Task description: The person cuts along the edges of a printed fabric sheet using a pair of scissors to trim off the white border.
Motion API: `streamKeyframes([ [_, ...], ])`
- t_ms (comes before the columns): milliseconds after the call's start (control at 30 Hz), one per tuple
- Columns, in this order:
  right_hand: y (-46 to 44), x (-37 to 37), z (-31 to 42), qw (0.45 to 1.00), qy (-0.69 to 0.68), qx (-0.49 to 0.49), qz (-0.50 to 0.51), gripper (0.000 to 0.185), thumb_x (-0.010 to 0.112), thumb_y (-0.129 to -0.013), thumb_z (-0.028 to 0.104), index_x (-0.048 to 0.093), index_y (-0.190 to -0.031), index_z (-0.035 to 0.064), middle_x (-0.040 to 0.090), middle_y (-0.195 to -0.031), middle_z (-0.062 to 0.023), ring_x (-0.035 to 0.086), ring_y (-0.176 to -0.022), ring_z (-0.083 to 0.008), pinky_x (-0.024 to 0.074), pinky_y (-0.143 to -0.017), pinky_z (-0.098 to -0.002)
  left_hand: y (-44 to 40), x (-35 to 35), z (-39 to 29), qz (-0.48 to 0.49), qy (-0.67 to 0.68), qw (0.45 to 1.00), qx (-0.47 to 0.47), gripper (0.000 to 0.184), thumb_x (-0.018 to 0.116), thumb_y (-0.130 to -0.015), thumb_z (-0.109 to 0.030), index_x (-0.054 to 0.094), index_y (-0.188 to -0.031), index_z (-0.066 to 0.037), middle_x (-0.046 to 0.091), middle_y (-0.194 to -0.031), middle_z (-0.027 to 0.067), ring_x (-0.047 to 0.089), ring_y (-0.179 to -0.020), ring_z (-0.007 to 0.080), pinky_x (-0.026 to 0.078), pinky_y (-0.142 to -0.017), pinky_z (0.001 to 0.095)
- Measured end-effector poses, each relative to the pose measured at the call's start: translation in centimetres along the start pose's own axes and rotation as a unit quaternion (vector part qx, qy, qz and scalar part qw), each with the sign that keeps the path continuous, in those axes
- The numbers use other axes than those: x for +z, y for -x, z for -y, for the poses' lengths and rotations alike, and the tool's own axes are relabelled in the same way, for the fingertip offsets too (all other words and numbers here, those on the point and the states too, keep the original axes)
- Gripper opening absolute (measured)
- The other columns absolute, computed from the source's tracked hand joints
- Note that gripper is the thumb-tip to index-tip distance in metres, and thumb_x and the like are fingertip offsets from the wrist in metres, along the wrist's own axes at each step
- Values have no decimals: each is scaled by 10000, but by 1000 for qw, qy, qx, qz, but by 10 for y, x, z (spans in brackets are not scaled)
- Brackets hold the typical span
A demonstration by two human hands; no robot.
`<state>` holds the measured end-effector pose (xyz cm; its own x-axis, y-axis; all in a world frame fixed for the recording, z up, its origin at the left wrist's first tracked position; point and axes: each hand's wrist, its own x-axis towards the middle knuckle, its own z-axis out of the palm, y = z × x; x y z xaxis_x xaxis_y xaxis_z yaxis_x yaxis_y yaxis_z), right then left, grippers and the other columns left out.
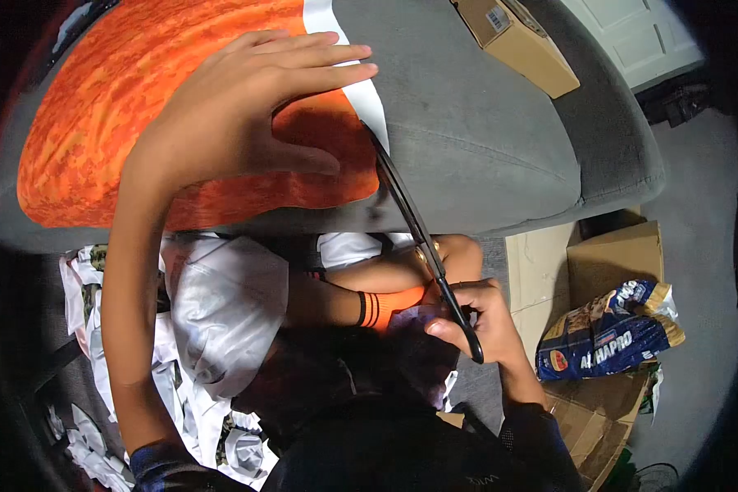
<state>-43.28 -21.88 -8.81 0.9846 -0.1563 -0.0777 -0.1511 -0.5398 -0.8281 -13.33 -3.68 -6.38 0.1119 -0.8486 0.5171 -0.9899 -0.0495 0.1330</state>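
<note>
A large orange printed sheet (90, 139) with a white margin (367, 102) lies on the grey sofa seat. My left hand (246, 102) rests on it with fingers spread, their tips reaching over the white margin and the thumb apart. My right hand (488, 316), lower and to the right, is closed around the handles of long black scissors (410, 209). The scissors point up and left. Their tip is at the boundary between the orange print and the white margin. Whether the blades are parted cannot be made out.
A cardboard box (521, 49) sits on the sofa (476, 156) at upper right. White paper scraps (90, 443) lie on the floor at left. Blue printed bag (603, 332) and cardboard (615, 254) stand at right. My crossed legs, with an orange sock (381, 310), are below the sofa edge.
</note>
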Motion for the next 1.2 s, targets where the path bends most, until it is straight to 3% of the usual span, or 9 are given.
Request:
streamKeyframes([
  [133,1,5,0,999,-5,48,-16,359,772,-711,179,465,-571,56,401,-515,-11,297,-473,-146,248,-479,-260,-1,-2,-3,6,-13,1000,-1,875,825,-543,-186,533,-1368,-184,506,-1431,-18,451,-1329,229,311,-1109,394],
  [300,-7,3,-29,999,-26,-34,30,291,797,-732,113,546,-605,39,467,-501,-6,363,-442,-128,278,-449,-263,-4,-4,-5,30,0,1000,-11,855,812,-561,-148,533,-1370,-163,498,-1440,-6,444,-1337,228,312,-1110,395],
  [600,-22,1,-7,997,4,-58,44,170,700,-650,40,531,-656,44,471,-590,2,355,-529,-116,283,-511,-238,-7,-6,-1,-17,207,978,-29,677,746,-608,-57,600,-1268,-88,549,-1357,49,494,-1262,255,371,-1062,365],
  [800,-18,2,-6,996,-78,-8,44,166,688,-687,50,526,-646,55,480,-603,9,361,-542,-105,267,-514,-230,-5,-7,0,7,159,986,-39,618,752,-596,-49,623,-1201,-75,574,-1286,55,528,-1179,258,394,-1025,360],
  [933,-20,-4,3,982,-160,54,88,248,738,-767,59,535,-624,68,455,-553,27,349,-506,-86,266,-479,-227,-5,-4,3,-17,151,988,-13,564,779,-619,-141,622,-1160,-145,591,-1237,-19,562,-1084,215,413,-955,334],
  [1133,-19,-2,6,994,-88,6,61,244,729,-790,86,544,-632,67,454,-553,32,346,-505,-86,263,-477,-232,-4,-5,-2,-23,142,989,-20,630,786,-548,7,633,-1150,-94,590,-1247,35,562,-1093,244,424,-972,351],
  [1200,-19,-1,7,996,-72,5,46,241,725,-775,168,564,-645,45,460,-556,18,347,-505,-101,261,-486,-241,-4,-5,-1,-26,144,989,-9,640,793,-542,5,629,-1152,-100,590,-1247,33,566,-1089,242,427,-968,348],
])
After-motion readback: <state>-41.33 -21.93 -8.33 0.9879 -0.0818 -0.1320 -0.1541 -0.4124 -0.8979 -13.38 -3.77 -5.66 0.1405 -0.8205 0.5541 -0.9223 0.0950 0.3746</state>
